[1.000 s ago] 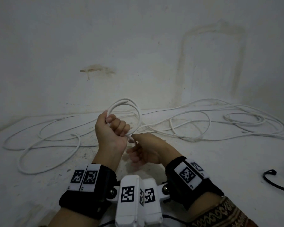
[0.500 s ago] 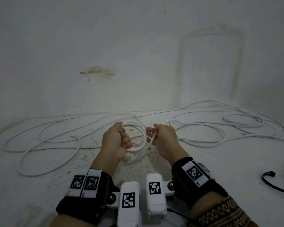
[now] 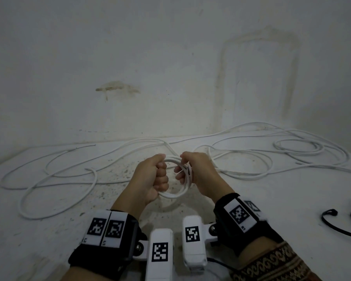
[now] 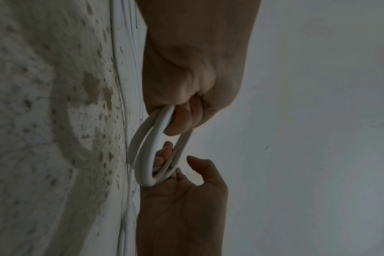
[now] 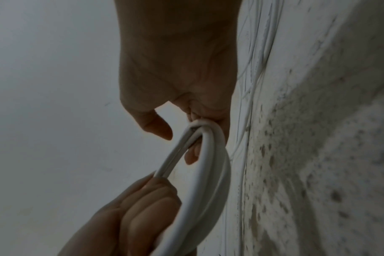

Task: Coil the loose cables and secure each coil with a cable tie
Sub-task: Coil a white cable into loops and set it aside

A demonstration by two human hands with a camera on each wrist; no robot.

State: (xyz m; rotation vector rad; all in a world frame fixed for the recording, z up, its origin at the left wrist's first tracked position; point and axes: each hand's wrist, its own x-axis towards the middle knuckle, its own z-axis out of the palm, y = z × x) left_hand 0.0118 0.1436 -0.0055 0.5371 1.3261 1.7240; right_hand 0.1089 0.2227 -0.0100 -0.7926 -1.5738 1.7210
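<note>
- My left hand is a fist clamped on the left side of a small white cable coil, fingers curled round several loops.
- My right hand grips the coil's right side; fingers hook through the loops, and in the right wrist view the thumb sits off the cable.
- The coil is held in the air between both hands, above the middle of the white table, near its front edge.
- The rest of the white cable trails from my hands and sprawls loose along the table's back edge, out to the left and right ends.
- Black cable ties lie at the right edge, well apart from the coil.
- A stained white wall is behind the table.
</note>
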